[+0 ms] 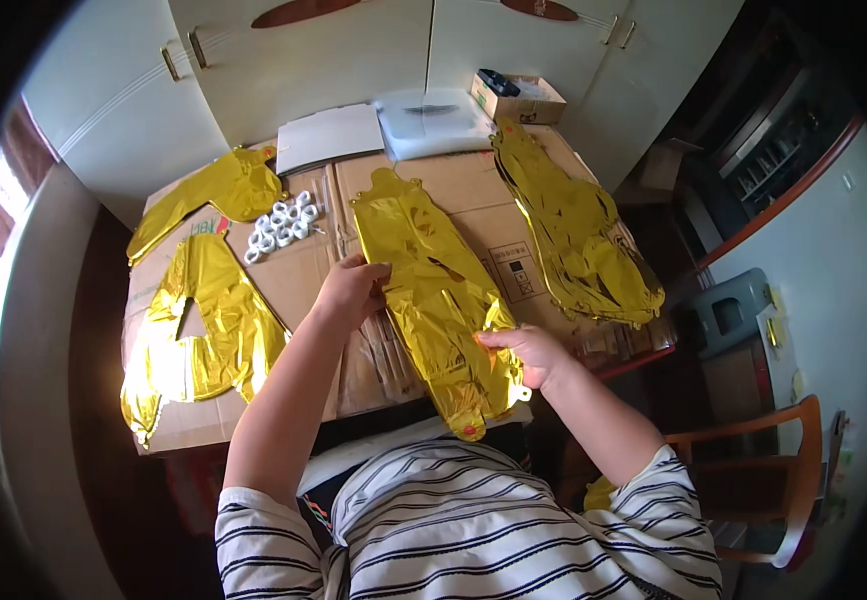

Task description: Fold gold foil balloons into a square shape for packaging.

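Observation:
A flat, uninflated gold foil balloon [429, 265] lies lengthwise before me, its near end reaching over the table's front edge. My left hand [354, 288] is closed on the balloon's left edge, fingertips partly hidden. At the lower right side my right hand [534, 355] pinches the foil, thumb on top. A small white tab shows just below that hand. To the left lie two more flat gold balloons, a bent one [219, 192] at the back and an angular one [209, 325] nearer me. A stack of gold foil balloons [579, 235] rests on the right.
Several small white rolls [284, 225] sit together left of centre. At the back are a pale flat board [330, 138], a clear plastic packet [434, 125] and a cardboard box [524, 100] with a dark object. Cardboard [304, 345] covers the table. A wooden chair [794, 470] stands at right.

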`<state>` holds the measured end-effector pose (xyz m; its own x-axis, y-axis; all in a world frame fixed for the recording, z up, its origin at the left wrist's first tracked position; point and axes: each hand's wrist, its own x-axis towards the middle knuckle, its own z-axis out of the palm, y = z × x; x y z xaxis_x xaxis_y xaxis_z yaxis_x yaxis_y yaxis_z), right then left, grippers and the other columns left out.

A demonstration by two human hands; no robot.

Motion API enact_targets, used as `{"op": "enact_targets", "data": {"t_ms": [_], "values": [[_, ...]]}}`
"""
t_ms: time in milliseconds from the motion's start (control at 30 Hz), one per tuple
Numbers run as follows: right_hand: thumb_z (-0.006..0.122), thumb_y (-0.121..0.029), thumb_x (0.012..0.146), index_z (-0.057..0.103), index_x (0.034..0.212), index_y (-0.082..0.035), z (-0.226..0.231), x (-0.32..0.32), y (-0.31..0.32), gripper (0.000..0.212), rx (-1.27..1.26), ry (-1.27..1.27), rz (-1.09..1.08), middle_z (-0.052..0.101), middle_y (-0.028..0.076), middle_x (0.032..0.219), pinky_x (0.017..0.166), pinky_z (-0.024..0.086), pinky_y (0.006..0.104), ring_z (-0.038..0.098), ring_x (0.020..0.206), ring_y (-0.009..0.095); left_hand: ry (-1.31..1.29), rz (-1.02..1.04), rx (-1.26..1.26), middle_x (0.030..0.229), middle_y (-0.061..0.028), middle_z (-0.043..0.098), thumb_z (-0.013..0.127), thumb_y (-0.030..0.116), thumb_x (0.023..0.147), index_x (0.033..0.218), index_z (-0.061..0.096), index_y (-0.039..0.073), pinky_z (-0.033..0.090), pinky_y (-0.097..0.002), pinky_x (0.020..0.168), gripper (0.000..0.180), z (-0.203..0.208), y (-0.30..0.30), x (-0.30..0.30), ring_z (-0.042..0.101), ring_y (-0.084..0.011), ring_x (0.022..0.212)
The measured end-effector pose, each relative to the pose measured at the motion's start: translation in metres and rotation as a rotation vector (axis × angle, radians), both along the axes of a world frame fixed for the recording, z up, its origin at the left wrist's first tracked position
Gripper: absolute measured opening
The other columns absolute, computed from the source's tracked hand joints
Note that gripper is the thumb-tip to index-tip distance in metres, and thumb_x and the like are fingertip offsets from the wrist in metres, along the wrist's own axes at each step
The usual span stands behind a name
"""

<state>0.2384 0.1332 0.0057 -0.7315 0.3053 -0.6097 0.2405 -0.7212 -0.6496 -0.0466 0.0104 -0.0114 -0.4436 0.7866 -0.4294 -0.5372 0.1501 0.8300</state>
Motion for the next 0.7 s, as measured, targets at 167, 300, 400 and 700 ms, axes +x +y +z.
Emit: {"op": "enact_targets", "data": {"t_ms": [167,300,400,700], "values": [[0.067,-0.007,0.095,0.064,0.121,0.002,-0.005,-0.005,-0.003,0.027,-0.104,0.004,-0.035,0.071,0.013,0.112,0.097,0.056,0.0506,0.071,0.103,0.028,0.159,0.113,0.011,0.121,-0.0173,0.065,0.066,-0.005,0.089,0.151,0.035,-0.001,0.060,-0.0374,0.082,0.070,0.041,-0.011,0.014,0.069,-0.0247,0.101],[0.067,-0.009,0.096,0.064,0.122,0.001,0.022,-0.018,-0.009,0.028,-0.115,-0.032,-0.051,0.071,0.013,0.113,0.097,0.055,0.0530,0.070,0.104,0.029,0.207,0.202,0.047,0.136,-0.0190,0.057,0.068,-0.001,0.091,0.158,0.023,0.002,0.057,-0.0371,0.093,0.081,0.055,-0.009,0.016,0.065,-0.0237,0.112],[0.067,-0.010,0.096,0.064,0.122,0.002,0.004,-0.009,-0.013,0.029,-0.080,-0.081,-0.072,0.071,0.013,0.113,0.095,0.056,0.0536,0.070,0.103,0.030,0.372,0.198,0.034,0.143,-0.0217,0.052,0.068,0.000,0.091,0.157,0.026,0.001,0.055,-0.0377,0.097,0.078,0.030,-0.013,0.021,0.063,-0.0259,0.118],[0.066,-0.007,0.096,0.065,0.118,0.001,-0.004,0.040,-0.022,0.023,-0.132,-0.113,-0.164,0.071,0.013,0.110,0.094,0.057,0.0524,0.070,0.102,0.029,0.811,-0.030,-0.043,0.140,-0.0176,0.055,0.070,0.006,0.092,0.143,0.050,-0.001,0.057,-0.0339,0.094,0.056,0.035,-0.064,0.083,0.060,-0.0262,0.125]]}}
